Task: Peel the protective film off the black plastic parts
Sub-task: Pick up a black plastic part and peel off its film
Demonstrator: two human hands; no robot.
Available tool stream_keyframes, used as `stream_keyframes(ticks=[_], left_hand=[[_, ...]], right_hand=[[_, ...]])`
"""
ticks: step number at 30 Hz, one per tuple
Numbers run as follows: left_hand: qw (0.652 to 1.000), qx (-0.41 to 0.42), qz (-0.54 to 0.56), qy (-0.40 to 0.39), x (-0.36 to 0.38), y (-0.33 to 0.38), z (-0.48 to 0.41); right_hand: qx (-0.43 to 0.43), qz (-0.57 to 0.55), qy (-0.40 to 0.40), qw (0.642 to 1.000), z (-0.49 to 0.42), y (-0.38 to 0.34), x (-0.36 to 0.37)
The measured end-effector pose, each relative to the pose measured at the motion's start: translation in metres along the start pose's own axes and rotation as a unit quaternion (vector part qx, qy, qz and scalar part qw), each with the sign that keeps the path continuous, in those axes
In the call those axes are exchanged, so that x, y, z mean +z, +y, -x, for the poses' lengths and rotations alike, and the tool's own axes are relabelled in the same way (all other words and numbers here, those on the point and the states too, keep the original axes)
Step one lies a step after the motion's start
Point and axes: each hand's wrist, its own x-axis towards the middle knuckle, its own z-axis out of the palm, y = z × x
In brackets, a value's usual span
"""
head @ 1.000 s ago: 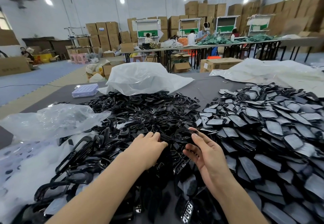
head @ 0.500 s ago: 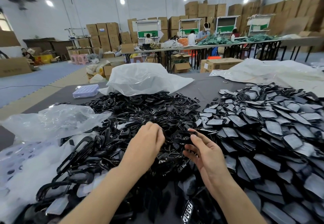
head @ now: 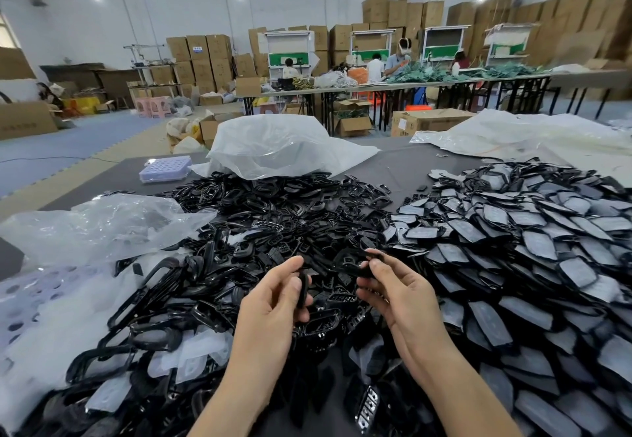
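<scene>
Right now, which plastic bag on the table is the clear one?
The crumpled bag at the left, beside the heap of black frames. The middle bag and the right sheet, farther back, are milky white.

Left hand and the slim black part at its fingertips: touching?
Touching. The head view shows the left hand pinching the black part between thumb and fingers.

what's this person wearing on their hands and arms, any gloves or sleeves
No gloves: the left hand and right hand are both bare. No ring, watch or wristband shows. The left forearm and right forearm are bare too, with no sleeve in view down to the picture's lower edge.
</scene>
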Motion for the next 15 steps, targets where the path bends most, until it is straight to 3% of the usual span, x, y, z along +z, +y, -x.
stream_keyframes(ticks=[9,13,15], left_hand=[[0.973,0.122,-0.195,0.019,0.0,0.006,0.011],[0.923,0.218,-0.317,0.019,0.001,0.004,0.011],[0.916,0.234,-0.324,0.021,0.003,0.001,0.011]], right_hand=[[-0.042,0.148,-0.056,0.987,0.008,0.004,0.004],[-0.025,0.178,-0.118,0.977,0.014,0.006,0.01],[-0.005,0.167,-0.146,0.975,0.017,0.006,0.013]])
